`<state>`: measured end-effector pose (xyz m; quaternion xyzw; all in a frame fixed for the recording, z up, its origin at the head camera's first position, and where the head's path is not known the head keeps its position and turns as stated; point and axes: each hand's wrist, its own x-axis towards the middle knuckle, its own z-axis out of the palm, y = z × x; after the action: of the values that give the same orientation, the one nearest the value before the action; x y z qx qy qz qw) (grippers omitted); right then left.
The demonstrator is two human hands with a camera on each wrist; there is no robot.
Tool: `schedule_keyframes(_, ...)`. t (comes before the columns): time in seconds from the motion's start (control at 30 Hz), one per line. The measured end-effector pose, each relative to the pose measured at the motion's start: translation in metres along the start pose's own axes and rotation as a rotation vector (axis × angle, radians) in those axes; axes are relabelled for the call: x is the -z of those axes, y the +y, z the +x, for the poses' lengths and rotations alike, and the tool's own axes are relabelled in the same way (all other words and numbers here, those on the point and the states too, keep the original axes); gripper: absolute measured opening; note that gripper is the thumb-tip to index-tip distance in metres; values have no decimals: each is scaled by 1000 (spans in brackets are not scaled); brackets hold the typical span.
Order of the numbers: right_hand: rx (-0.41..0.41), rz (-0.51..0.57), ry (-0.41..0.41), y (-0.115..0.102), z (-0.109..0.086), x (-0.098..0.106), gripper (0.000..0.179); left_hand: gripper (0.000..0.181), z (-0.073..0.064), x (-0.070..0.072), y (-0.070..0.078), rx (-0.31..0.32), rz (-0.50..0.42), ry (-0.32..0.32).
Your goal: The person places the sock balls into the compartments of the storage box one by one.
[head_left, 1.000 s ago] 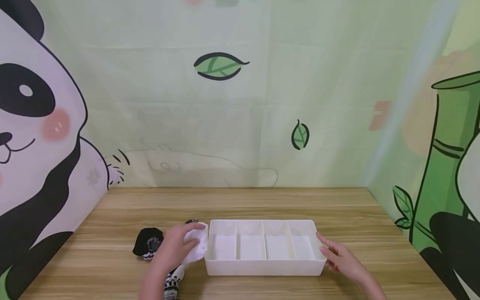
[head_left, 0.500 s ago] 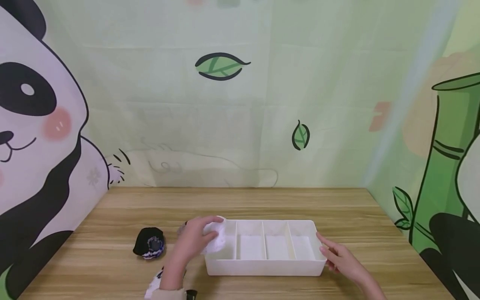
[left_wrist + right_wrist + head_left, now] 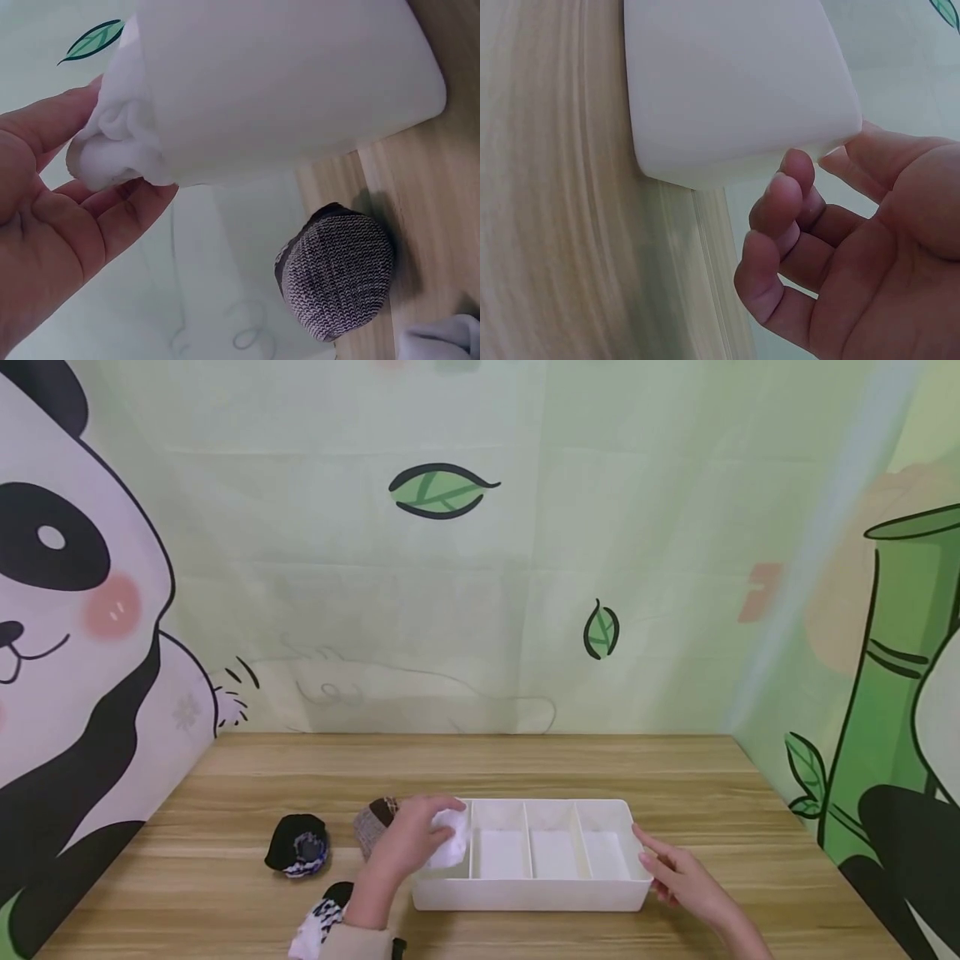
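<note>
My left hand (image 3: 414,839) holds a white rolled-up sock (image 3: 448,842) inside the leftmost compartment of a white divided box (image 3: 528,896). Up close in the left wrist view, the sock's bunched end (image 3: 120,154) sits between thumb and fingers, its other part hidden behind the box wall (image 3: 292,82). At the opposite end, my right hand (image 3: 686,881) touches the box with its fingertips, the fingers loosely bent and not wrapped round it. In the right wrist view several fingertips (image 3: 776,199) lie close to the box's end wall (image 3: 735,82).
Left of the box lie a black rolled sock with a patterned part (image 3: 297,846), a grey-brown knitted one (image 3: 371,827) and a black-and-white one (image 3: 318,922), partly behind the left forearm. The box stands on a wooden table (image 3: 480,764) before a printed cloth backdrop (image 3: 480,610).
My left hand has carried the white sock rightward, from beside the box into its leftmost compartment. The grey-brown sock has come into fuller view. My right hand stays at the box's end.
</note>
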<state>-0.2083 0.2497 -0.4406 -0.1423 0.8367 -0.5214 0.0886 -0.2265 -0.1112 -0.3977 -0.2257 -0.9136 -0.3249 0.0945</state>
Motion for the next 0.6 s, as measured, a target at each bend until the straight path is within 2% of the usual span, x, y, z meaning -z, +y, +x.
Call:
schedule_keyframes(0.33,7,11,-4,1,0,0,52,28,2,-4,-1,5,74,-37)
schedule_keyframes(0.6,12,1,3,1,-1,0,51,31,0,-1,0,49,54,-48)
